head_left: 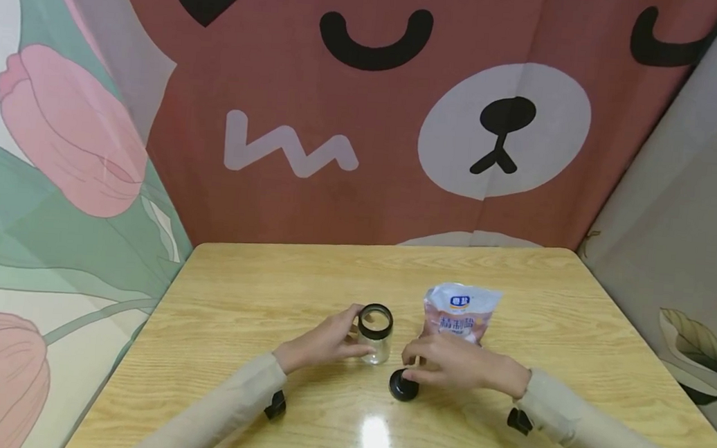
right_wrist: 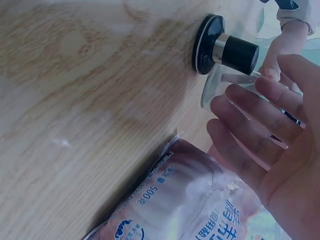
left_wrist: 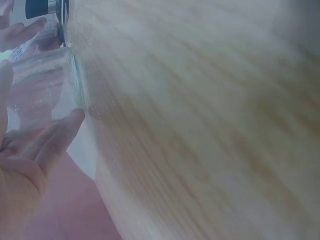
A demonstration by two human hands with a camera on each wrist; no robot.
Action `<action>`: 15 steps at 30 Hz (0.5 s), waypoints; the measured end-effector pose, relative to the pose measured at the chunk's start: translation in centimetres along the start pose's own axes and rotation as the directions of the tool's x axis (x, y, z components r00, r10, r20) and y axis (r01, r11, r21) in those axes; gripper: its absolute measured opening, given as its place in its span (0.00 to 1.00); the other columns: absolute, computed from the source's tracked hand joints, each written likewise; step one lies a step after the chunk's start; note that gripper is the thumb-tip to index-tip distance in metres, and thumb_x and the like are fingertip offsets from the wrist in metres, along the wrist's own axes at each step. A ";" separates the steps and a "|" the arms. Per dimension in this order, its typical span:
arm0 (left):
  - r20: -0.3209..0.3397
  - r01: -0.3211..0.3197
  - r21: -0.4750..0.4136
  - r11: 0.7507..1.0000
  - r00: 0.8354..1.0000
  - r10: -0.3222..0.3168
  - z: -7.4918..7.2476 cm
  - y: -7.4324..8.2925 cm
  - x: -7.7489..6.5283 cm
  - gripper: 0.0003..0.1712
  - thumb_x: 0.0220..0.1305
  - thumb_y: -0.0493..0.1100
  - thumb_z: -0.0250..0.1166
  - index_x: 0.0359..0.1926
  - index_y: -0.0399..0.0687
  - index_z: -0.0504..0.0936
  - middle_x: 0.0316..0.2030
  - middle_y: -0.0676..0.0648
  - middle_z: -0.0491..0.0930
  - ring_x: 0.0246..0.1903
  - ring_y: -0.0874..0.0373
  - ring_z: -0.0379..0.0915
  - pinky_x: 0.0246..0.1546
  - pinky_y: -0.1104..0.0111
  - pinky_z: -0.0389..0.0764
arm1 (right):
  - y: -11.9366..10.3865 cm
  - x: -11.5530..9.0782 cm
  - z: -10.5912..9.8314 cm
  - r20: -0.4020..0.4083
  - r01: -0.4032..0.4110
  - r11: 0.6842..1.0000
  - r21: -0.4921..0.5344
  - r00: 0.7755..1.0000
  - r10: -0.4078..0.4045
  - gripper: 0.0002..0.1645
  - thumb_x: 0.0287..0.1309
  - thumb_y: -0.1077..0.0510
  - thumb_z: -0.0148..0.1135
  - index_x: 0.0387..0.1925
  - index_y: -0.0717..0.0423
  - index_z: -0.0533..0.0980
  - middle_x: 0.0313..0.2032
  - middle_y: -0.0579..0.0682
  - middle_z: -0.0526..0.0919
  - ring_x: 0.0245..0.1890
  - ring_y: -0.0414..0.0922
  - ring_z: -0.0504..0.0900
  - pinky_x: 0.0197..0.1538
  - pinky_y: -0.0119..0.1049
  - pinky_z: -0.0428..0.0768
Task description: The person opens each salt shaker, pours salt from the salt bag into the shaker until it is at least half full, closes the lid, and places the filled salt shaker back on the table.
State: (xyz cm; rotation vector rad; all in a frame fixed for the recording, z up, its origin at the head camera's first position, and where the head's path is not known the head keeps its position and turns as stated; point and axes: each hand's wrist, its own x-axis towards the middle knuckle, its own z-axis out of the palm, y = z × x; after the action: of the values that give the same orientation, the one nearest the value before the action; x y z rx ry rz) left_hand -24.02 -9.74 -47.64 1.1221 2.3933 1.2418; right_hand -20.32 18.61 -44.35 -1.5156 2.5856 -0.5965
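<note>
A clear glass jar (head_left: 377,352) with a black rim stands upright on the table. My left hand (head_left: 328,341) holds it from the left, thumb low on the near side and fingers behind; in the left wrist view the glass jar (left_wrist: 37,92) fills the space between them. Just right of the jar lies a round black lid (head_left: 402,388) with a knob. The right wrist view shows its black knob (right_wrist: 241,55) with a silver band. Beside it is my right hand (right_wrist: 275,142), fingers loosely bent and nothing gripped. Behind that hand stands a printed plastic bag of salt (head_left: 461,311).
The wooden table (head_left: 255,279) runs back to a hanging cloth (head_left: 260,207) with a bear print. Patterned cloths also hang at the left and right sides. Light glares on the tabletop near the front.
</note>
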 end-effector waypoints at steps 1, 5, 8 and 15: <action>0.002 0.004 -0.004 1.000 1.000 -0.004 0.0 0.0 0.0 0.38 0.64 0.49 0.69 0.67 0.40 0.61 0.59 0.40 0.74 0.50 0.57 0.79 0.46 0.74 0.81 | 0.0 0.0 -0.1 -0.013 0.009 1.000 -0.003 1.000 -0.009 0.17 0.72 0.43 0.55 0.43 0.49 0.81 0.40 0.38 0.83 0.38 0.34 0.81 0.44 0.29 0.82; 0.006 0.018 -0.014 1.000 1.000 -0.018 -0.1 0.1 0.0 0.37 0.65 0.49 0.69 0.66 0.39 0.61 0.58 0.40 0.75 0.49 0.58 0.79 0.46 0.74 0.82 | 0.0 0.0 -0.1 -0.064 0.064 0.998 -0.018 0.996 -0.065 0.12 0.72 0.47 0.56 0.40 0.48 0.82 0.37 0.36 0.82 0.37 0.35 0.81 0.43 0.27 0.81; 0.004 0.022 -0.016 1.000 1.000 -0.022 -0.1 0.1 0.0 0.37 0.64 0.49 0.69 0.66 0.39 0.61 0.57 0.39 0.75 0.49 0.58 0.79 0.46 0.74 0.82 | 0.1 0.0 -0.1 -0.082 0.093 0.996 -0.015 0.992 -0.094 0.12 0.72 0.49 0.56 0.38 0.49 0.82 0.35 0.35 0.82 0.35 0.33 0.81 0.41 0.25 0.81; 0.003 0.030 -0.011 0.999 1.000 -0.030 -0.1 0.1 0.0 0.38 0.65 0.50 0.68 0.66 0.39 0.61 0.58 0.40 0.75 0.50 0.57 0.79 0.46 0.74 0.81 | 0.3 0.1 -0.1 -0.130 0.120 0.993 -0.017 0.984 -0.121 0.10 0.71 0.52 0.58 0.36 0.48 0.82 0.33 0.35 0.82 0.33 0.29 0.79 0.38 0.27 0.82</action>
State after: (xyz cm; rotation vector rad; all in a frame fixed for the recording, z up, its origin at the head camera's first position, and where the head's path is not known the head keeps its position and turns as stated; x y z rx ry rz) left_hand -24.03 -9.77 -47.46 1.0800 2.3893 1.2411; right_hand -20.66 18.65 -44.38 -1.7009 2.6067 -0.7212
